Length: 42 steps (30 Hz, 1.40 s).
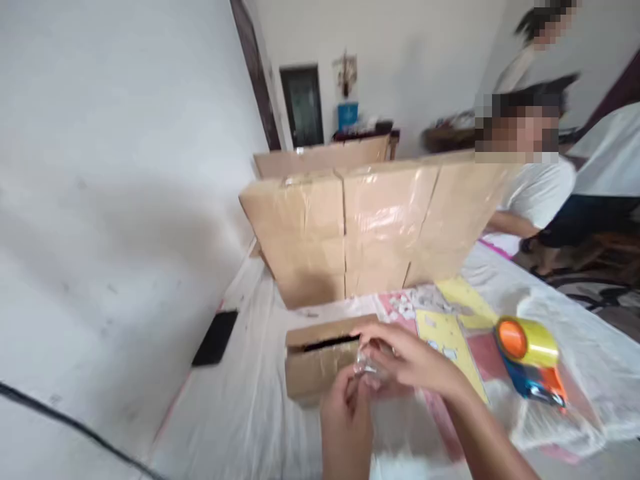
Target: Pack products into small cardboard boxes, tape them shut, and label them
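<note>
My left hand (350, 410) and my right hand (407, 353) meet in front of a small cardboard box (313, 375). Pinched between the fingers of both is a small, clear, shiny piece of plastic (369, 366); blur hides its exact kind. The box has a dark slot along its top, and the right hand's fingers overlap its right end. Off to the right, a tape dispenser (530, 380) in blue and orange carries a wide yellowish roll of tape (537, 343).
A taped cardboard partition (375, 227) stands across the table behind the small box. A black phone-like slab (215, 338) lies to the left, by the wall. Printed yellow sheets (445, 340) and crumpled clear plastic (555, 417) cover the right side. Another person (537, 190) sits beyond the partition.
</note>
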Motion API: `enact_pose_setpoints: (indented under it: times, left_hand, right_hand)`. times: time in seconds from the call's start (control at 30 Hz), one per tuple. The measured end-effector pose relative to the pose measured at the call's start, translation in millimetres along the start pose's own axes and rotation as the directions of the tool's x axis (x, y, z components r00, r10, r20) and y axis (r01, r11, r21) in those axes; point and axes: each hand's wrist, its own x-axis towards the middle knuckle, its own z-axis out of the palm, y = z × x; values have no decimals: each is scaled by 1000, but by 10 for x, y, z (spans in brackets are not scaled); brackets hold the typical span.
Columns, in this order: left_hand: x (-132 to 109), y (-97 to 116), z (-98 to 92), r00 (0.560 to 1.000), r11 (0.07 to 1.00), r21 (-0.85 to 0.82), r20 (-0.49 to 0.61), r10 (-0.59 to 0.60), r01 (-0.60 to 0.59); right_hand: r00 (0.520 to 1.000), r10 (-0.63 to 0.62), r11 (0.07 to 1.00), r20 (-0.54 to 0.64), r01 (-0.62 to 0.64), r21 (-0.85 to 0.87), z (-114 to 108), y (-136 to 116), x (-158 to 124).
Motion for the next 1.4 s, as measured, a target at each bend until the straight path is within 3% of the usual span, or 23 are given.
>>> enact_pose_setpoints:
  times: [0.07, 0.17, 0.37, 0.43, 0.5, 0.57, 0.6, 0.63, 0.67, 0.73, 0.8, 0.87, 1.07, 1.4]
  left_hand:
    - [-138, 30, -27, 994, 995, 56, -78, -80, 84]
    - [-164, 101, -82, 980, 980, 106, -121, -158, 171]
    - [-155, 190, -90, 960, 956, 95, 10, -278, 276]
    - [-141, 179, -86, 981, 969, 162, 18, -192, 186]
    - [-78, 162, -121, 995, 941, 334, -59, 76, -52]
    - [33, 157, -203, 908, 757, 615, -154, 391, -221]
    - [98, 159, -256, 851, 637, 740, -179, 493, -213]
    - [164, 162, -314, 822, 533, 830, -184, 539, -164]
    - [225, 164, -372, 828, 457, 883, -176, 532, -106]
    - [314, 155, -475, 895, 378, 924, -124, 429, -53]
    - [351, 128, -548, 944, 340, 936, -28, 330, -90]
    - [345, 93, -586, 960, 317, 940, 38, 278, -129]
    - [249, 53, -579, 961, 351, 925, 49, 273, -147]
    - [110, -135, -680, 900, 308, 902, 165, 404, -303]
  right_hand:
    - [997, -19, 999, 80, 16, 29, -14, -1, 2]
    - [988, -55, 998, 146, 48, 46, -45, 48, 132]
    - [985, -103, 994, 137, 106, -18, -102, 43, 431]
    - [986, -119, 992, 114, 123, -27, -116, 35, 541]
    - [985, -138, 990, 103, 141, -20, -130, 34, 633]
    - [983, -149, 989, 104, 149, 1, -155, 31, 677]
    - [983, -151, 989, 103, 150, 17, -175, 26, 677]
    - [983, -153, 988, 100, 150, 41, -198, 18, 664]
    - [982, -161, 985, 97, 154, 74, -224, 6, 642]
    - [975, -193, 971, 107, 175, 161, -270, -23, 599]
    - [960, -234, 952, 156, 194, 237, -277, -47, 591]
    - [939, -254, 947, 234, 191, 260, -218, -39, 641]
    - [914, -89, 996, 395, 72, 57, 168, 249, 881]
    - [946, 23, 975, 323, 49, -215, 417, 232, 830]
